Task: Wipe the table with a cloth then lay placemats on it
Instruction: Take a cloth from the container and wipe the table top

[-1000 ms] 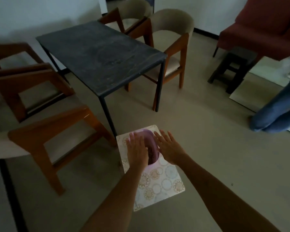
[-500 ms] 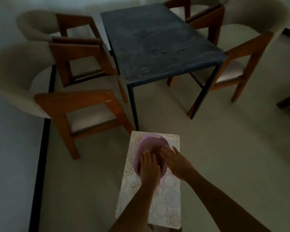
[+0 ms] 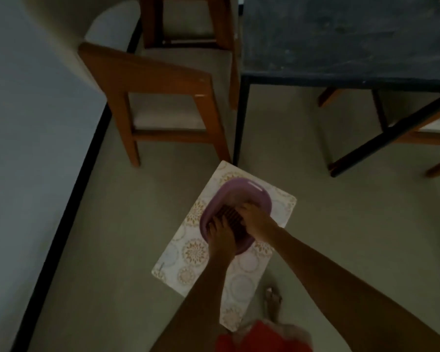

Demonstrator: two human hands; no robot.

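Note:
A purple plastic basin (image 3: 249, 193) sits on a white placemat with gold round patterns (image 3: 188, 252), low down near the floor. Inside the basin lies a dark ribbed cloth (image 3: 230, 217). My left hand (image 3: 220, 236) reaches into the basin's near side, its fingers lying on the cloth. From the right, my right hand (image 3: 254, 219) has its fingers curled over the cloth's right edge. The dark table (image 3: 341, 34) stands beyond, at the upper right, with its front left leg just behind the placemat.
A wooden chair with a beige seat (image 3: 163, 97) stands left of the table, and another chair (image 3: 422, 133) shows under the table's right side. A pale wall with a black skirting (image 3: 69, 199) runs along the left. My bare foot (image 3: 273, 301) is beside the placemat.
The view has dropped and closed in on the basin. Both hands have gone deeper into it and now lie on the dark cloth, the right hand's fingers curling over it.

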